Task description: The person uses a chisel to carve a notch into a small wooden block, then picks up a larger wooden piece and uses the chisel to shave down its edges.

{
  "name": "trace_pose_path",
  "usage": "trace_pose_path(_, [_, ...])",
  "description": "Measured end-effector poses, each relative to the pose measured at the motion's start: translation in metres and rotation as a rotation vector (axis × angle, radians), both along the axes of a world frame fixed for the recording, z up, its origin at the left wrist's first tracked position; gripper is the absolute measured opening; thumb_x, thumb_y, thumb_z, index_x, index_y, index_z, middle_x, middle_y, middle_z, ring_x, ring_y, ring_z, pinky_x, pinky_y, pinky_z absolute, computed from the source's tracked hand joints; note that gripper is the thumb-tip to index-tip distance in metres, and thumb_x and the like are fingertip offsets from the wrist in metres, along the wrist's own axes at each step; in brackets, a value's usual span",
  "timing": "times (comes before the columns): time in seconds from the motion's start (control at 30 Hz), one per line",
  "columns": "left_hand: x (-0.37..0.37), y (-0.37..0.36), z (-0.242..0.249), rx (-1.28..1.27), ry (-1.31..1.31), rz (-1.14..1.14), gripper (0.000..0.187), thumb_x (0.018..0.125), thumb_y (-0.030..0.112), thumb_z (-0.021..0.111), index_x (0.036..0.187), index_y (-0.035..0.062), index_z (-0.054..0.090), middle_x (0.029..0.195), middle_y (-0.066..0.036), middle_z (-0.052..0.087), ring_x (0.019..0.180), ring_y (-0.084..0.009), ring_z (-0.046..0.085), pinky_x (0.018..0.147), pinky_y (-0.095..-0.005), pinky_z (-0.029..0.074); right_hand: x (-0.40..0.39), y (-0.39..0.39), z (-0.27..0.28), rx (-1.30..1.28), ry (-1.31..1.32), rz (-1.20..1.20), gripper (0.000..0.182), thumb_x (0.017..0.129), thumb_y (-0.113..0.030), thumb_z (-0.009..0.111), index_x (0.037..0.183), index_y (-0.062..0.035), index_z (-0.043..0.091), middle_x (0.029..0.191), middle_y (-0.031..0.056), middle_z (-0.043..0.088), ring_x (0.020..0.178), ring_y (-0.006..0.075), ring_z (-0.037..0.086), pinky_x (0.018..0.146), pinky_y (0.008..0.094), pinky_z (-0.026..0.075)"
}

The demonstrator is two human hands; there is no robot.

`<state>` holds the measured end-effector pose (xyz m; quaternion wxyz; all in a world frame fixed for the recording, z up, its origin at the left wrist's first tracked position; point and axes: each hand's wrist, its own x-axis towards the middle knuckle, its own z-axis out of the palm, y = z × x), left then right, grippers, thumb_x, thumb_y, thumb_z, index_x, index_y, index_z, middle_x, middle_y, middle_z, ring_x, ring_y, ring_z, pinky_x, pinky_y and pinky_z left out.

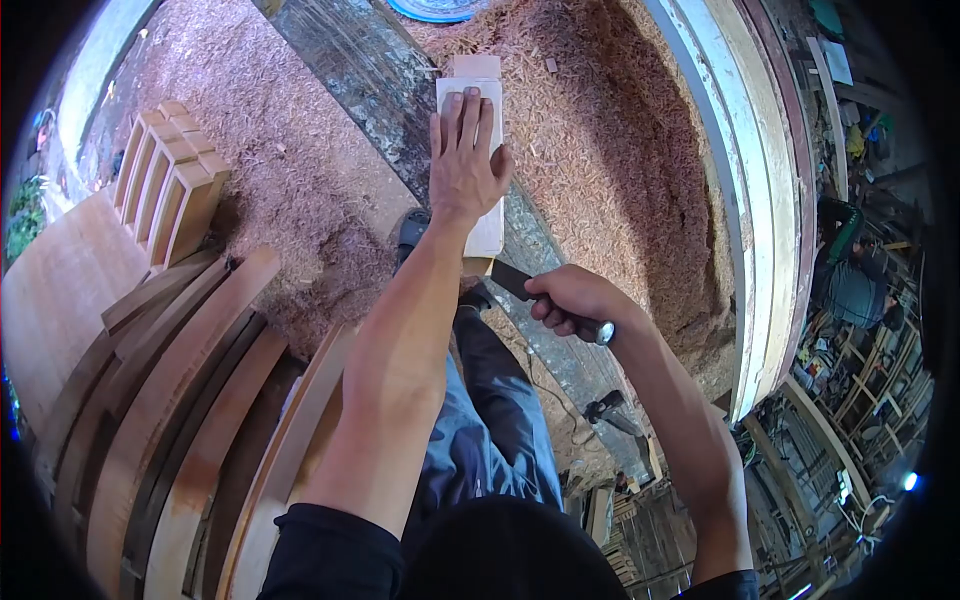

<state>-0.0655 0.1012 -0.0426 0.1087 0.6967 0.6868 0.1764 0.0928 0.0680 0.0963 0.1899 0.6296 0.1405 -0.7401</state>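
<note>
Evidently for steadiness, the left grip lies flat atop the white board, while the right grip is wrapped around a dark-bladed tool.

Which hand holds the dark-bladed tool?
The right hand, closed around the dark-bladed tool; the left hand lies on the pale board instead.

Left grip rests on a board; right grip holds a blade.
</note>
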Motion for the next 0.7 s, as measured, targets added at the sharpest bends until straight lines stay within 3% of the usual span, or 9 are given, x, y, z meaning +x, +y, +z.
trace_pose_path(0.17, [-0.001,0.000,0.001,0.007,-0.022,-0.006,0.065,0.084,0.033,0.054,0.138,0.0022,0.037,0.148,-0.016,0.027,0.139,-0.0339,0.022,0.113,-0.0514,0.015,-0.018,0.020,0.020,0.023,0.001,0.207,0.026,0.092,-0.022,0.048,0.073,-0.0041,0.052,0.058,0.0007,0.049,0.041,0.0075,0.041,0.034,0.0241,0.028])
trace_pose_path(0.37, [-0.001,0.000,0.002,0.016,-0.032,-0.013,0.065,0.083,0.032,0.055,0.137,0.0013,0.037,0.148,-0.016,0.027,0.139,-0.0342,0.023,0.113,-0.0517,0.017,-0.024,0.024,0.018,0.041,-0.028,0.288,0.033,0.091,-0.025,0.048,0.067,-0.0041,0.056,0.052,0.0013,0.048,0.038,0.0096,0.041,0.033,0.0249,0.026])
trace_pose_path(0.7, [0.000,0.002,0.003,-0.043,-0.035,-0.016,0.066,0.086,0.034,0.050,0.140,0.0014,0.032,0.151,-0.015,0.023,0.141,-0.0337,0.018,0.114,-0.0513,0.013,-0.034,0.034,0.010,-0.024,-0.062,0.231,0.031,0.090,-0.021,0.046,0.065,-0.0054,0.055,0.052,0.0002,0.049,0.039,0.0076,0.042,0.033,0.0239,0.026])
